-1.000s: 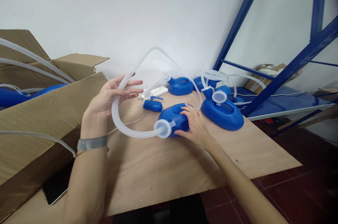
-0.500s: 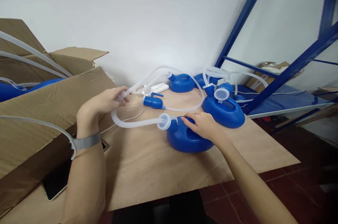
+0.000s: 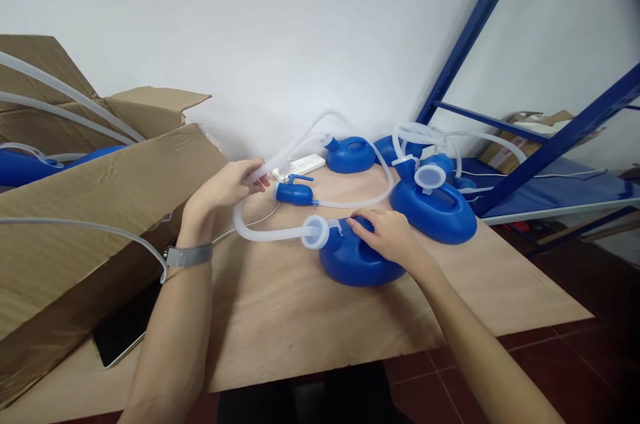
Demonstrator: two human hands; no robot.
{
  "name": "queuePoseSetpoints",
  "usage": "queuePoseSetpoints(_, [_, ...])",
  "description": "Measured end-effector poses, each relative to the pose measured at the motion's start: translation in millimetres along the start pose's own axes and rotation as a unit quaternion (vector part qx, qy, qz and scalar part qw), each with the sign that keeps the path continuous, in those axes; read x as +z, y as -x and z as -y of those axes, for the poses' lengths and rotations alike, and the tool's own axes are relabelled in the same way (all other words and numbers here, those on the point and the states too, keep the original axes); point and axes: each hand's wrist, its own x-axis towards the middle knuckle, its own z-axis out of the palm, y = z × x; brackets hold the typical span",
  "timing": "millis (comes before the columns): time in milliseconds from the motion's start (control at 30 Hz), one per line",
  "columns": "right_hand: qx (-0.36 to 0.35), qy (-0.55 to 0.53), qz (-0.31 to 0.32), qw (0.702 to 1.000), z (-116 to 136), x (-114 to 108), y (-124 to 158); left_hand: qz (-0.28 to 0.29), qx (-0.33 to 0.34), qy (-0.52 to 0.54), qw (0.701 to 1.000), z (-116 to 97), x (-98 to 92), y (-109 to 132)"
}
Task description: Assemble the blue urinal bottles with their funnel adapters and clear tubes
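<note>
Resting on the table is a blue plastic urinal bottle (image 3: 345, 263) with a white screw cap (image 3: 315, 232) at its neck, which faces left. My right hand (image 3: 383, 234) grips the bottle's top handle. From the cap a translucent white hose (image 3: 270, 235) runs left and bends upward into my left hand (image 3: 233, 187), whose fingers are closed round it. Past that hand the hose loops back along the wall. A blue receiver cup (image 3: 294, 194) with a small handle lies behind the bottle, joined to a hose end.
More blue urinal bottles (image 3: 433, 211) with coiled hoses stand at the back right, beside a blue metal shelf (image 3: 565, 191). An open cardboard box (image 3: 100, 211) fills the left side. A white power strip (image 3: 306, 164) lies by the wall; a phone (image 3: 120, 334) lies near my left forearm.
My left hand has shifted a little to the right with the hose, tightening its bend. My right hand stays on the bottle. The whole view has moved slightly.
</note>
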Motion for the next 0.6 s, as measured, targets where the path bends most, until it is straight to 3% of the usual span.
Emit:
queuePoseSetpoints(67, [0.003, 0.005, -0.001, 1.0, 0.7, -0.4, -0.3, -0.063, 0.008, -0.009, 0.998, -7.6, -0.3, 0.0])
queuePoseSetpoints(133, [0.008, 0.008, 0.001, 1.0, 1.2, -1.0, -0.7, -0.077, 0.009, -0.026, 0.997, -10.9, -0.6, 0.4])
queuePoseSetpoints(400, [0.044, 0.018, 0.019, 0.999, 9.6, 0.1, -7.8, 0.028, -0.023, -0.047, 0.998, -20.5, -14.4, 9.9])
queuePoseSetpoints(600, [0.063, 0.019, 0.033, 0.997, 19.8, 3.3, -22.7, 0.113, -0.043, 0.006, 0.993, -17.9, -23.8, 20.5])
